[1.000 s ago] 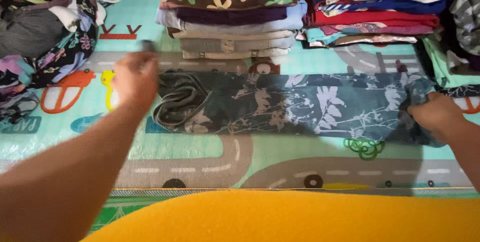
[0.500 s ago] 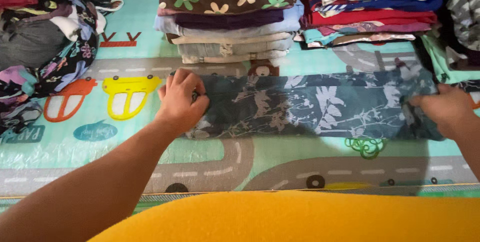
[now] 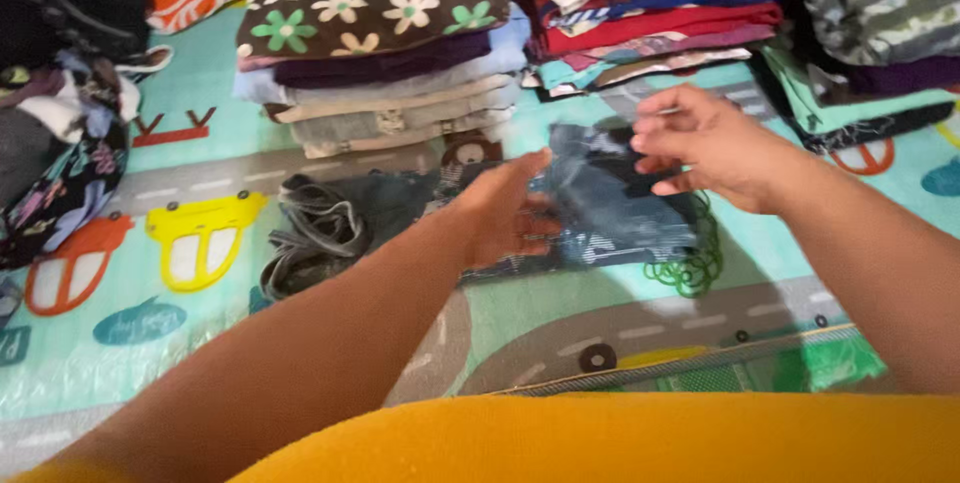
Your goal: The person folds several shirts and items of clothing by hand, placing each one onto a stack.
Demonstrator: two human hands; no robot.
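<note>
Both hands' grip apart, left hand (image 3: pixel 505 208) flat on dark patterned garment (image 3: pixel 600 203), right hand (image 3: pixel 700 143) above, road-print play mat (image 3: pixel 560 318) underneath.

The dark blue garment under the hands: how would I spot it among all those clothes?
Start at the play mat with its road and car drawings. In front of the stack topped by a brown flowered cloth lies the dark blue garment, between the left hand and right hand. Unlike its neighbours, it lies alone, with a pale leaf print.
</note>
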